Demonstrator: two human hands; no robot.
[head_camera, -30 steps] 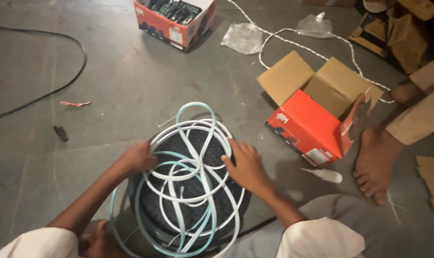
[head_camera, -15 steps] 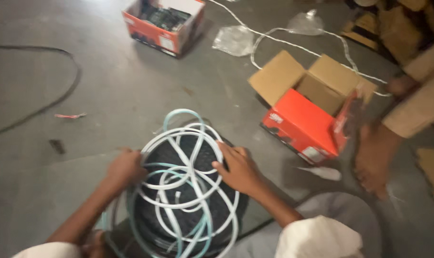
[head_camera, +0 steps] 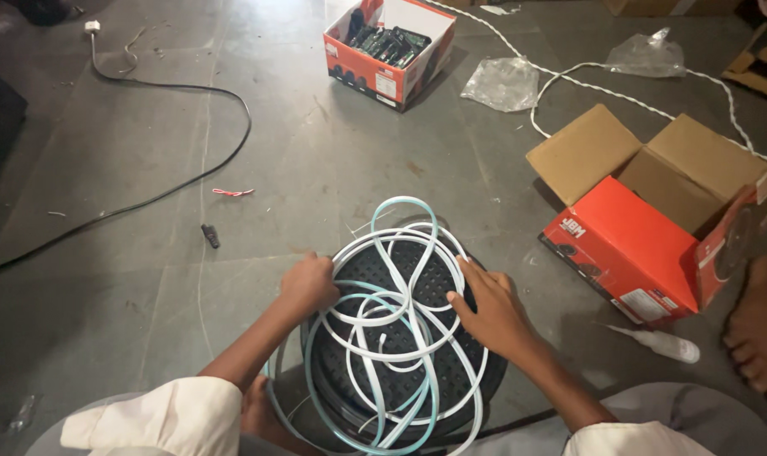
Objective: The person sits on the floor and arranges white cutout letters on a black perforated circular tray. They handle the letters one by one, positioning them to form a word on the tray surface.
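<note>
A round black grille (head_camera: 396, 371) lies on the grey floor in front of me, with loops of flat white strip (head_camera: 400, 253) coiled loosely over it. My left hand (head_camera: 309, 285) is closed on the strip at the grille's left rim. My right hand (head_camera: 490, 311) rests flat on the loops at the right rim, fingers spread and pressing on the strip. Part of the coil hangs over the near edge, between my knees.
An open red and brown carton (head_camera: 653, 228) lies to the right, another person's bare foot (head_camera: 759, 333) beside it. A small white tube (head_camera: 658, 342) lies near the carton. An open box of dark parts (head_camera: 387, 51), plastic bags (head_camera: 503, 83), a white cord (head_camera: 586, 72) and a black cable (head_camera: 147, 198) lie farther off.
The view has shifted, so the floor things sit elsewhere in the picture. My left hand has closed tighter on the strip. My right hand stays on the coil's right side.
</note>
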